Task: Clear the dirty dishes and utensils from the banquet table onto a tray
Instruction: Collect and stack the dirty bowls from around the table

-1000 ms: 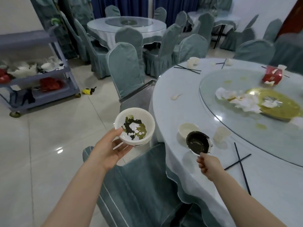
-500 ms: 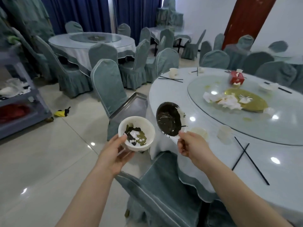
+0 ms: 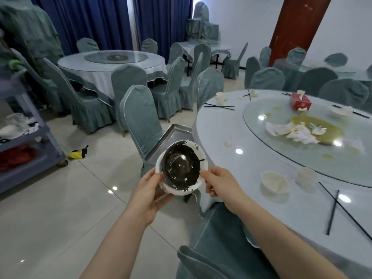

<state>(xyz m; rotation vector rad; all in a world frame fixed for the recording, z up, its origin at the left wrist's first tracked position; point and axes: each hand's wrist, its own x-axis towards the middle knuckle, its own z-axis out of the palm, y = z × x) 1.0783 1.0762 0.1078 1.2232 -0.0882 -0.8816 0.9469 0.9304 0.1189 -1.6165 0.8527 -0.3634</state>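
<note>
I have two dirty bowls stacked at the centre of the frame, just off the edge of the banquet table (image 3: 231,164). My left hand (image 3: 149,190) cups the white bowl (image 3: 177,190) from below and to the left, fingers curled under it. The dark-smeared bowl (image 3: 181,168) sits tilted inside it, and my right hand (image 3: 219,184) pinches that bowl's right rim between thumb and fingertips. I judge the step in hand to be nesting the two bowls, ahead of carrying them to the tray (image 3: 171,137), which lies on a chair seat just above the stack in the frame, beside the table.

The next move calls for seating the top bowl level so it won't slide, then lowering the pair onto the tray's bare metal. Sauce on the rim could make my pinch slippery.

Plenty remains on the table: a small bowl (image 3: 274,182) and a cup (image 3: 306,176) at right centre, and crossed chopsticks (image 3: 334,210) at lower right. A red box (image 3: 301,101) stands at upper right; whatever is printed on it is too blurred for me to read, and I see no other writing.
</note>
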